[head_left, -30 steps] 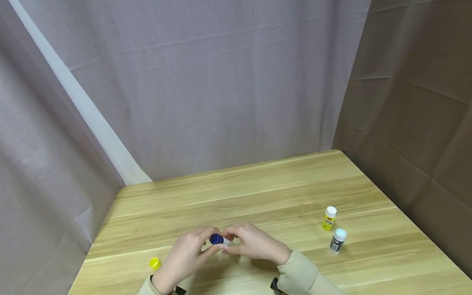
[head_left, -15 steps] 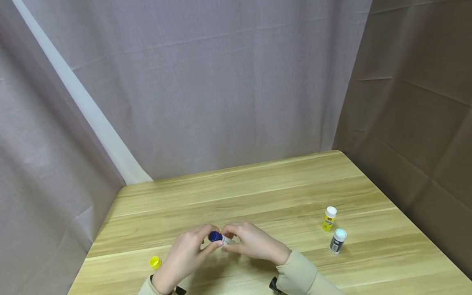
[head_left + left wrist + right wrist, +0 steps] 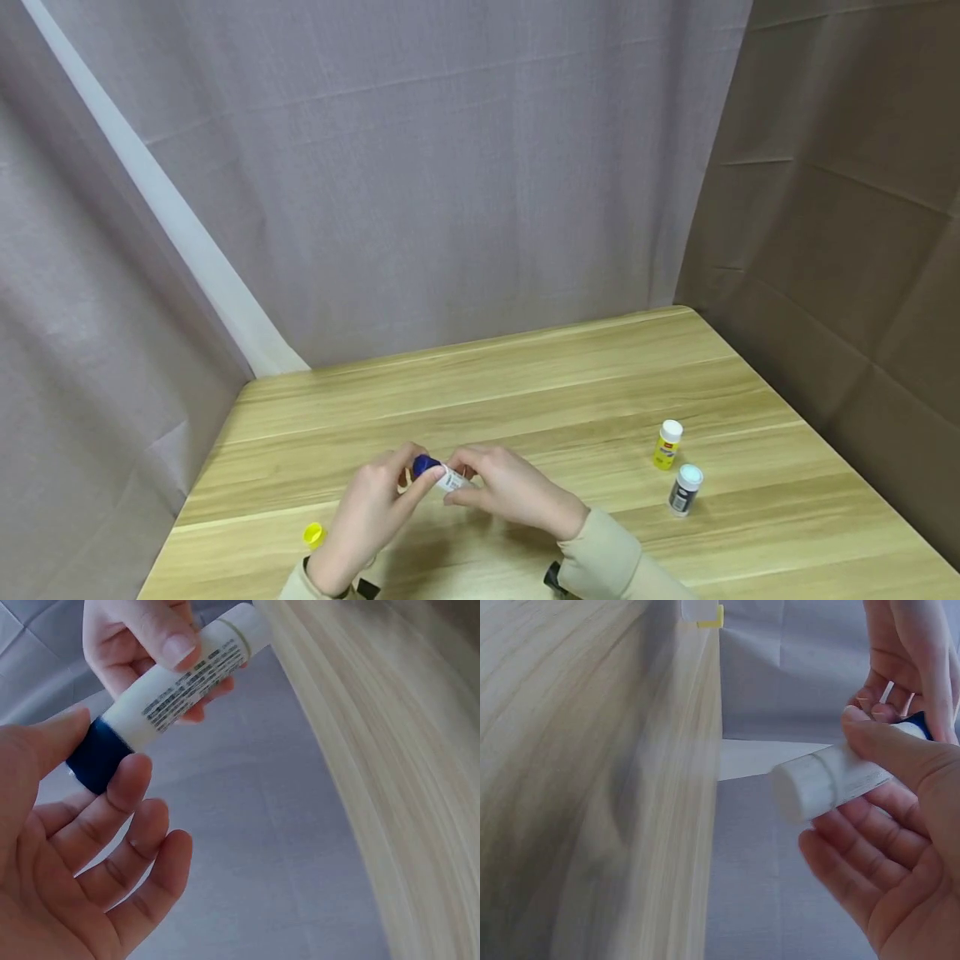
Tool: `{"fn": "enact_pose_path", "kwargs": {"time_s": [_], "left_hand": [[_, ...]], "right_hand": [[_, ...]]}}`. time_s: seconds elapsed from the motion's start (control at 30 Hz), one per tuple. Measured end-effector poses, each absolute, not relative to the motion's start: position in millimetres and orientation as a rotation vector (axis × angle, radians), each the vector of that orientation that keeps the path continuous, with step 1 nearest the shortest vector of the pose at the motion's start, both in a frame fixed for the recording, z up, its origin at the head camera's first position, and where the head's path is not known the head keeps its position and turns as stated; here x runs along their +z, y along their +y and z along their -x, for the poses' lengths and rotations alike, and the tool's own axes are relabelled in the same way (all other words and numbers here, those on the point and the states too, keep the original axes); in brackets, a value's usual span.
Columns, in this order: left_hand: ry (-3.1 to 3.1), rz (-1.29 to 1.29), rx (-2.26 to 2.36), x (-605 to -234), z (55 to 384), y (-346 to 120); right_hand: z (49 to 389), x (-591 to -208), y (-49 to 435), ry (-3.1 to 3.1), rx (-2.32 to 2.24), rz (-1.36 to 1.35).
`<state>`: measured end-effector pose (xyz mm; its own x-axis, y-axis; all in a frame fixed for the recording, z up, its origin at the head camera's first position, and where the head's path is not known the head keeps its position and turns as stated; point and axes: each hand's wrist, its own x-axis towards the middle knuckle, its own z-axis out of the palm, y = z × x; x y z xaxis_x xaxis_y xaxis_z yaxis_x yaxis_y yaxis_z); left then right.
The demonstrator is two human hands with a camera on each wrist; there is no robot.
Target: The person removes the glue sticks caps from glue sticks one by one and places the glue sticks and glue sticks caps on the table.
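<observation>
Between my two hands is a white glue stick (image 3: 453,480) with printed text and a dark blue cap (image 3: 100,756). It hangs tilted above the table. My left hand (image 3: 371,504) pinches the cap between thumb and index finger; its other fingers are loosely bent in the left wrist view. Thumb and fingers of my right hand (image 3: 517,492) grip the white body. The white base (image 3: 787,793) sticks out past the right hand in the right wrist view. Cap and body appear joined, with no gap visible.
On the wooden table (image 3: 480,392), a yellow glue stick (image 3: 666,450) with a white lid and a dark-labelled one (image 3: 683,493) stand at the right. A yellow cap-like ring (image 3: 313,535) lies beside my left wrist. Grey curtains (image 3: 465,183) hang behind.
My left hand has moved slightly forward and left with the blue cap end. More of the white label shows between the hands. My right hand keeps its grip, nearly in place.
</observation>
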<state>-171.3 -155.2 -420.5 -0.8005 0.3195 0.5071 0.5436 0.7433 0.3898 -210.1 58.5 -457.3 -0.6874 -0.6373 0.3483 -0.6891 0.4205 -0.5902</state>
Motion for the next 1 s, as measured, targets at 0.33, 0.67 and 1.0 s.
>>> {"fn": "enact_pose_path", "kwargs": {"time_s": [0.33,0.67,1.0], "left_hand": [[-2.441,0.528,-0.848,-398,173,-179],[-2.212,0.532,-0.813,-367,176,-209],[-2.226,0.509,-0.819,-372,173,-222]], "right_hand": [[211,-467,64,-2.633,1.098,-1.196],[209,-469,65,-2.675,1.117,-1.217],[209,-462,66,-2.667,1.160,-1.212]]}}
